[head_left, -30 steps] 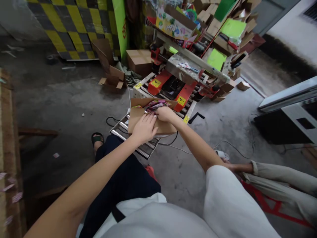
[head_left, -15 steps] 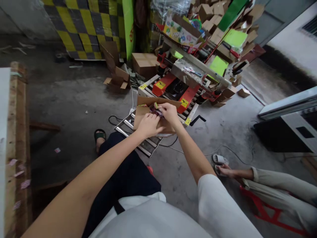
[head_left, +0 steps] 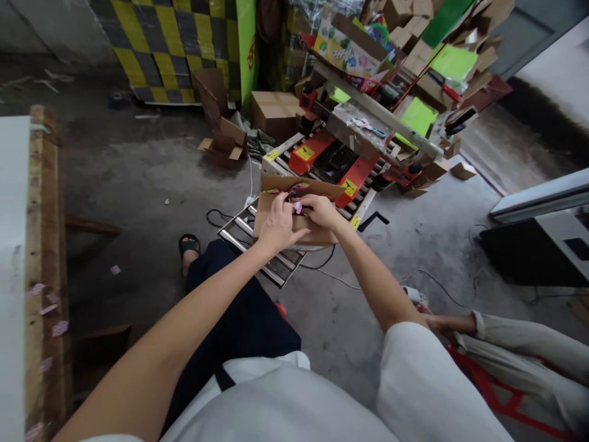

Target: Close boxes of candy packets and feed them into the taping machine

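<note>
An open cardboard box [head_left: 263,226] rests on the roller conveyor [head_left: 239,233] in front of me, its far flap raised. Inside it lie small dark and pinkish items, too blurred to name. My left hand [head_left: 278,226] reaches over the near left side, fingers over the contents and thumb stretched apart. From the right comes my right hand [head_left: 321,212], fingers closed at the tips by a small pink-and-white item [head_left: 297,207] between the two hands. The fingertips of both hands are partly hidden among the contents.
Behind the box stands a red-and-grey carton-sealing machine [head_left: 334,159]. Cardboard boxes [head_left: 276,110] lie around it. A wooden-edged table [head_left: 46,245] is at left. At right, a person's legs [head_left: 519,344] extend beside a red stool [head_left: 501,393]. Cables [head_left: 335,279] cross the floor.
My left hand has shifted to the far left part of the box, and its thumb stands apart. My right hand has drawn slightly rightward and lower, exposing the pink-and-white item.
</note>
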`<state>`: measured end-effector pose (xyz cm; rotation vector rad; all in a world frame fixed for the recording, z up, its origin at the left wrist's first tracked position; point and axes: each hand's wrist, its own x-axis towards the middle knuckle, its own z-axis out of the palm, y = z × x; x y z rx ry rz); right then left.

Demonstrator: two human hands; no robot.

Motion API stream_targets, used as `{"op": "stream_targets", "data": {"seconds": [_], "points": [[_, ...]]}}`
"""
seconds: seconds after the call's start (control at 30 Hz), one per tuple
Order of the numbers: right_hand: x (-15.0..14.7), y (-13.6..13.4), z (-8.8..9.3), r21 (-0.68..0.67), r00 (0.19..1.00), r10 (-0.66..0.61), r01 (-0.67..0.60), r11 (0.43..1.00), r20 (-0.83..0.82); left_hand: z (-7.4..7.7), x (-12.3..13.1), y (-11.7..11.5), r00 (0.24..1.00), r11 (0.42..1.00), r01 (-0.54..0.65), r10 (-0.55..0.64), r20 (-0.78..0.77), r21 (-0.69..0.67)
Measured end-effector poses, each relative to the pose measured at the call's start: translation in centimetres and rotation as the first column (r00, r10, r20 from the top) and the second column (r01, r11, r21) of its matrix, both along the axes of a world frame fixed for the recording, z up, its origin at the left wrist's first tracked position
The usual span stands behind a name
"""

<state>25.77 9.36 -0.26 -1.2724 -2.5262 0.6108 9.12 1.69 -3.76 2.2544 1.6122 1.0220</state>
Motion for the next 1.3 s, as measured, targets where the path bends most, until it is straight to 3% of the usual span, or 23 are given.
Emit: {"op": "stream_targets", "data": {"seconds": [0.13,0.23,0.33,0.43,0.57,0.63,0.7,0.77,0.83,0.9,0.97,1.07,1.2,1.3], "points": [[-1.1,0.0,0.4,0.004,0.982,0.078,-0.08,0.997,0.174,0.6,-0.4,0.8,0.998,0.995,-0.03,0.025,-0.055,-0.09],[-1.5,-0.3,0.2,-0.002,0.981,0.084,-0.085,0.996,0.174,1.1,-0.8,1.2,0.998,0.99,-0.028,0.021,-0.052,-0.139],[-1.4,-1.1,-0.9,0.057,0.996,-0.041,0.037,0.998,0.079,1.4,-1.0,1.9,0.997,0.987,-0.071,0.071,-0.007,-0.147],[-1.4,-2.3,-2.3,0.133,0.981,-0.191,0.192,0.972,-0.02,1.8,-0.7,3.0,0.977,0.974,-0.195,0.204,0.065,-0.118],[-1.5,-3.6,-3.0,0.211,0.951,-0.268,0.296,0.932,-0.152,2.2,0.4,4.3,0.963,0.962,-0.249,0.258,0.073,-0.116],[-1.4,-3.9,-3.0,0.276,0.905,-0.334,0.402,0.873,-0.263,2.1,1.0,4.6,0.982,0.977,-0.179,0.185,0.04,-0.118],[-1.2,-4.1,-3.1,0.303,0.798,-0.462,0.584,0.753,-0.388,1.8,1.4,4.7,0.999,0.994,-0.034,0.038,0.036,-0.107],[-1.0,-4.0,-3.3,0.269,0.662,-0.581,0.737,0.621,-0.473,1.4,1.5,4.8,0.992,0.988,0.118,-0.112,0.061,-0.099],[-0.9,-3.9,-3.4,0.22,0.589,-0.639,0.796,0.564,-0.494,1.1,1.2,4.9,0.977,0.974,0.194,-0.181,0.113,-0.118],[-0.9,-3.8,-3.3,0.191,0.615,-0.637,0.772,0.607,-0.464,0.9,0.8,5.0,0.967,0.965,0.217,-0.193,0.165,-0.149],[-1.1,-3.9,-2.9,0.183,0.702,-0.591,0.692,0.699,-0.397,1.1,0.4,5.2,0.967,0.957,0.22,-0.189,0.171,-0.187],[-1.4,-4.2,-1.9,0.192,0.842,-0.502,0.536,0.822,-0.198,1.6,0.3,5.2,0.979,0.947,0.202,-0.196,0.047,-0.25],[-1.7,-3.5,-0.8,0.198,0.873,-0.475,0.449,0.872,0.112,2.3,0.5,4.9,0.964,0.945,0.168,-0.216,-0.152,-0.281],[-1.8,-2.2,-0.3,0.161,0.882,-0.391,0.36,0.919,0.263,2.3,0.1,4.7,0.956,0.941,0.157,-0.222,-0.195,-0.301]]}}
